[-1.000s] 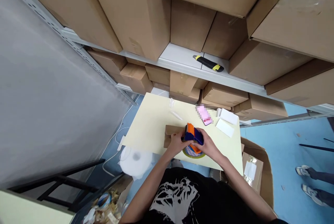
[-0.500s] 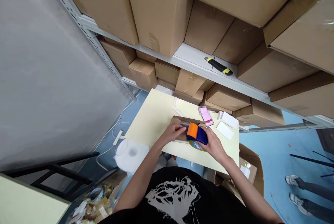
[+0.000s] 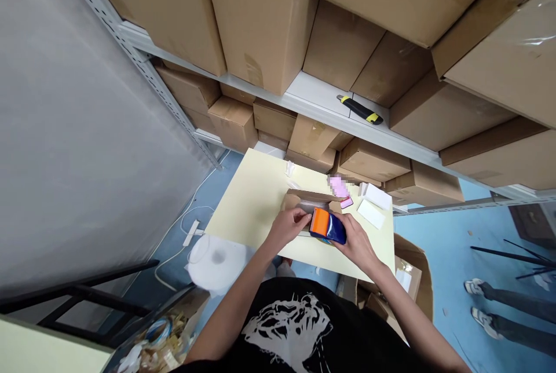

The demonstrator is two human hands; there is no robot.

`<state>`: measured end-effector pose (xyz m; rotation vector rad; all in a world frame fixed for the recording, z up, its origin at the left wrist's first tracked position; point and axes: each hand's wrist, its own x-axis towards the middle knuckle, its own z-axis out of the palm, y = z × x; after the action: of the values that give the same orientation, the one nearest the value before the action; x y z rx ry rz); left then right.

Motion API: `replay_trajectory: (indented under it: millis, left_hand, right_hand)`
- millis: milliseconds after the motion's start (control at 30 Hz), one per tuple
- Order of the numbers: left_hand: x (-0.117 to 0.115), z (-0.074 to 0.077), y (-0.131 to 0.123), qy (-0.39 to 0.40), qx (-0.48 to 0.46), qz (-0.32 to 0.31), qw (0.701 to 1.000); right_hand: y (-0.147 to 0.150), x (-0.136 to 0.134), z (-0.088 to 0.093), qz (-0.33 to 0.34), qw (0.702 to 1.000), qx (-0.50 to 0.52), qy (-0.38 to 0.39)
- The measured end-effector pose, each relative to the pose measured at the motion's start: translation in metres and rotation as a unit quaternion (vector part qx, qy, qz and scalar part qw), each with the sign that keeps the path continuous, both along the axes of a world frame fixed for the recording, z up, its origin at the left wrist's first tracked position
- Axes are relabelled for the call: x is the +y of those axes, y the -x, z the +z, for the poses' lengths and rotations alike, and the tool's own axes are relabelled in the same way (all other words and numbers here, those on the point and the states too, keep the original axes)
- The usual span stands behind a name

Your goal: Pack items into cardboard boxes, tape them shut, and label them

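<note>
My right hand (image 3: 357,241) is wrapped round an orange and blue tape dispenser (image 3: 320,222), held above the near edge of the table. The roll of tape shows only a little under the dispenser. My left hand (image 3: 287,227) is beside the dispenser's orange end, thumb and fingers pinched together; whatever lies between them is too small to make out. Just beyond both hands a small cardboard box (image 3: 313,194) lies on the table with its far flap raised. The hands and the dispenser cover much of its near side.
On the pale yellow table (image 3: 243,199) lie a pink phone (image 3: 341,187), white cards (image 3: 371,214) and a white scrap (image 3: 289,168). Shelves of cardboard boxes (image 3: 260,19) rise behind, with a box cutter (image 3: 360,109) on one. A bubble-wrap roll (image 3: 217,263) stands left; a person's legs (image 3: 516,297) show right.
The box's far flap now stands higher and partly covers the phone. The dispenser has tilted, hiding more of its tape roll. The left hand has shifted slightly. The view has moved a little.
</note>
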<state>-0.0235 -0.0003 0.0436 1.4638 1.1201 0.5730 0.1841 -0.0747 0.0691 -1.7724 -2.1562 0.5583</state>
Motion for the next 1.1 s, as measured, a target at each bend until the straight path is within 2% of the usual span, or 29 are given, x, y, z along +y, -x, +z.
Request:
replay_trajectory:
  millis: [200,367,467,567,700,833,933,1000,1100]
  left_hand:
    - [-0.006,-0.006,-0.005,0.015,0.018,0.011,1.000]
    - [-0.005,0.005,-0.005,-0.019,0.054,0.027,0.998]
    - [-0.001,0.016,-0.004,-0.012,0.018,0.003,1.000]
    - [0.005,0.026,-0.002,0.005,-0.029,-0.050,0.998]
    - [0.024,0.030,0.002,0.004,-0.052,-0.084,0.995]
    - [0.052,0.024,-0.004,-0.086,-0.016,-0.068,0.994]
    - [0.064,0.012,-0.014,-0.132,0.011,-0.045,0.990]
    - [0.062,0.000,-0.018,-0.113,0.017,-0.050,0.992]
    - [0.048,-0.025,-0.018,-0.093,0.034,-0.040,0.994]
  right_hand:
    - [0.001,-0.008,0.002,-0.011,1.000,0.012,-0.010]
    - [0.005,-0.014,0.014,-0.013,0.999,-0.045,-0.007]
    - [0.000,-0.018,0.029,0.014,0.995,-0.095,-0.007]
    - [-0.011,-0.022,0.046,0.027,0.992,-0.127,0.002]
    - [-0.026,-0.018,0.065,0.024,0.990,-0.142,0.003]
    - [-0.036,0.006,0.074,-0.001,0.986,-0.169,-0.012]
    - [-0.040,0.029,0.069,0.005,0.985,-0.169,-0.020]
    - [-0.041,0.039,0.061,0.014,0.985,-0.170,-0.026]
    - [-0.041,0.039,0.046,0.023,0.986,-0.164,-0.015]
